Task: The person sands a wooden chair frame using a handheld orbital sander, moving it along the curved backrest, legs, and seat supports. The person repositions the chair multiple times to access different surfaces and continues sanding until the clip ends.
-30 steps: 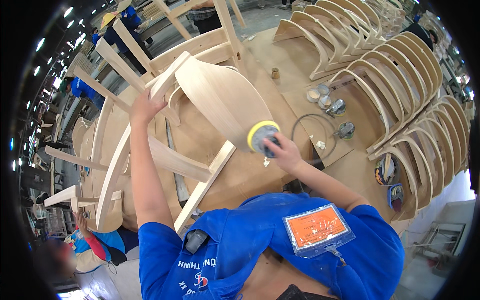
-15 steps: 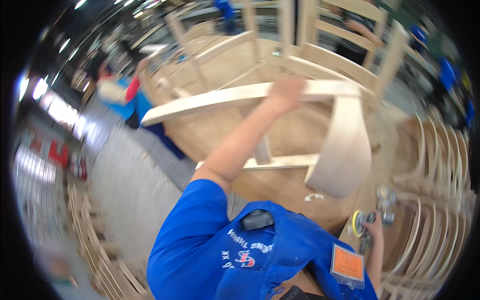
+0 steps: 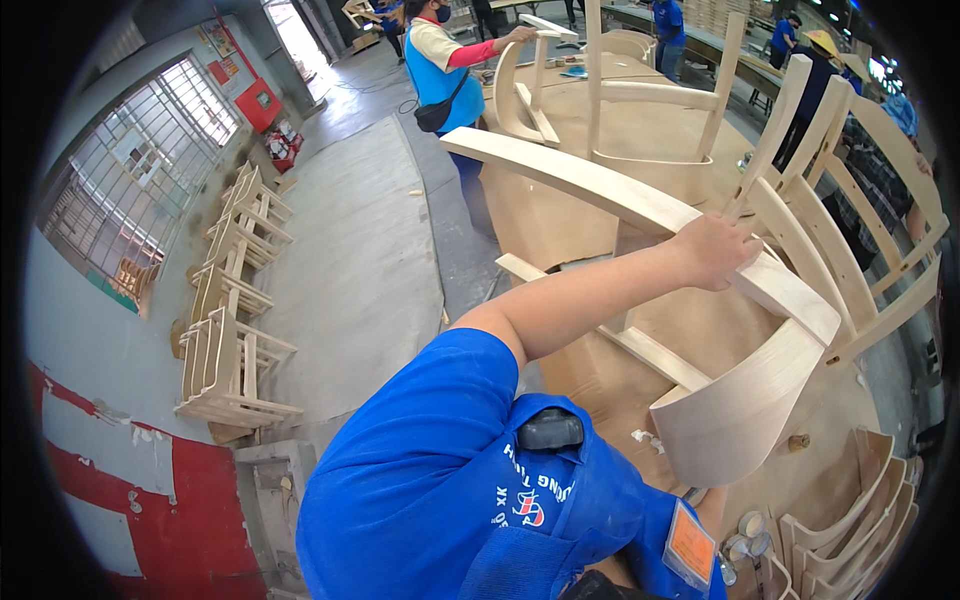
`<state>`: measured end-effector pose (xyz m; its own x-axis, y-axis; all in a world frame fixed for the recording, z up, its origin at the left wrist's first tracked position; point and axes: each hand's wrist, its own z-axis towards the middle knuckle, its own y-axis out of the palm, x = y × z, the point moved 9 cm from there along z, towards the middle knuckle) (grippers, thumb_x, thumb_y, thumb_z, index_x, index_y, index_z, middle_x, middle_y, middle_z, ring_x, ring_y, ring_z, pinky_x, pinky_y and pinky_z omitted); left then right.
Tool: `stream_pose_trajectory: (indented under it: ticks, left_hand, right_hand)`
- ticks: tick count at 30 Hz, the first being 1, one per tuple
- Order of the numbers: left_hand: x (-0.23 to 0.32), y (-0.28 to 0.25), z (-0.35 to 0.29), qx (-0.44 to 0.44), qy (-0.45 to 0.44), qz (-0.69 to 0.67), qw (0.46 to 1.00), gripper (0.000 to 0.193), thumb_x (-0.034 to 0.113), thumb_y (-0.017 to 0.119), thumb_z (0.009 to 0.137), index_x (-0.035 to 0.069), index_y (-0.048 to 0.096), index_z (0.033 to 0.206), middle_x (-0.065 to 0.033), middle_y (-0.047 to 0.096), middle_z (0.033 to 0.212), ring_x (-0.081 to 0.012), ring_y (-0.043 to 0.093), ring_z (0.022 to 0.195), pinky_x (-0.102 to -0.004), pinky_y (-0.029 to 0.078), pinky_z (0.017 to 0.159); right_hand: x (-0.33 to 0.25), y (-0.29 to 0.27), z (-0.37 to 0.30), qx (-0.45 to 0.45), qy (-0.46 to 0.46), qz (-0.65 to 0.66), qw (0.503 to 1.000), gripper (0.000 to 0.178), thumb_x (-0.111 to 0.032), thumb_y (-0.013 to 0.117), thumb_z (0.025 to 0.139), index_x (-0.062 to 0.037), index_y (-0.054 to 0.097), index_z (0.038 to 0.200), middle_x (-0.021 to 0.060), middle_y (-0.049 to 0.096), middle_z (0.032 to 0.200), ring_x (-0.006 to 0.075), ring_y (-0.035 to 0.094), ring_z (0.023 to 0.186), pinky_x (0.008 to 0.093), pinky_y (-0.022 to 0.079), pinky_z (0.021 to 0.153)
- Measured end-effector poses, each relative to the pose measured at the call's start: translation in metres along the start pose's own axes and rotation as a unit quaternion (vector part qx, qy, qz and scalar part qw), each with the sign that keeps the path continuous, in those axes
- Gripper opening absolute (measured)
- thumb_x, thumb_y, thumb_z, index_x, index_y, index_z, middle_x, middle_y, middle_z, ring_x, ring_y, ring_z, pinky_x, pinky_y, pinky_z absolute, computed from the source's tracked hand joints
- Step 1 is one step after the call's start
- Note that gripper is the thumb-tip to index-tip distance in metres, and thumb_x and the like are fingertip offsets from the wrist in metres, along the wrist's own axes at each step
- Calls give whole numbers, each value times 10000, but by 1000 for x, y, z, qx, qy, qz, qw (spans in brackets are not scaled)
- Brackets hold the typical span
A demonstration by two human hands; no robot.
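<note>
Gripping the curved top rail of a pale unfinished wooden chair frame (image 3: 640, 215), the person's left hand (image 3: 715, 250) has its fingers curled over the rail's edge, with the bare forearm stretched out from a blue short sleeve. The chair frame lies tipped on a brown wooden workbench (image 3: 560, 215), its bent plywood seat shell (image 3: 740, 410) hanging low at the right.

Compared with half a second earlier, the view has swung left and steadied: the earlier picture was blurred, and now the grey concrete floor (image 3: 370, 250), a barred window (image 3: 135, 190) and a stack of pale bent chair parts (image 3: 225, 330) against the wall show clearly. The left hand was on the same rail then. The right hand, which hung low at the lower right beside a yellow disc sander then, is now out of view, so whether it is open or closed cannot be told.

An orange rectangular badge in a clear sleeve (image 3: 692, 545) hangs on the person's blue apron at the bottom edge. A red box-shaped cabinet (image 3: 262, 103) is mounted on the far wall beside small paper notices. The near wall carries a red painted band (image 3: 150, 500) along its base. Another person in a blue vest (image 3: 440, 65) works at the bench beyond.
</note>
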<state>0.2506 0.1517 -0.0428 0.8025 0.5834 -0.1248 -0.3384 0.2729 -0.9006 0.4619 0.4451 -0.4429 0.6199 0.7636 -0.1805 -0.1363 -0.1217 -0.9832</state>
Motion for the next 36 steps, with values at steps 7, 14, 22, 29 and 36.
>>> stream_pose_trajectory:
  ticks: [7,14,22,29,36]
  left_hand:
    - [7,-3,-1,51,-3,-3,999,433,234,694,674,90,563,1060,-88,593,928,-256,610,863,-369,493,757]
    - [15,4,0,108,-39,4,993,383,115,615,689,54,575,1065,-107,608,943,-288,591,890,-398,483,784]
    - [48,-14,-5,104,70,28,992,561,91,639,645,64,548,1199,-135,580,1025,-311,559,963,-424,458,813]
    - [46,-4,7,88,129,-25,987,679,31,606,617,62,505,1288,-191,572,1121,-399,541,1037,-445,436,904]
    - [34,8,20,86,124,-22,988,617,47,621,644,54,538,1255,-216,587,1121,-419,532,1065,-464,422,928]
  right_hand:
    - [-11,-26,-2,-18,-37,3,999,797,-381,694,739,-66,356,1388,252,408,1362,384,405,1243,431,325,1055]
    - [-20,-30,-33,-57,-36,203,977,784,-395,680,773,-80,341,1405,254,389,1382,379,397,1254,426,326,1055]
    - [-96,55,-129,-290,123,638,703,765,-389,670,805,-98,325,1423,252,375,1396,371,397,1259,417,337,1046]
    - [-105,44,-156,-357,123,596,709,740,-330,671,828,-138,308,1444,229,397,1382,309,440,1220,383,414,960]
    - [-69,61,-164,-370,199,660,623,529,-163,591,870,-148,423,1371,99,479,1269,176,471,1121,321,420,872]
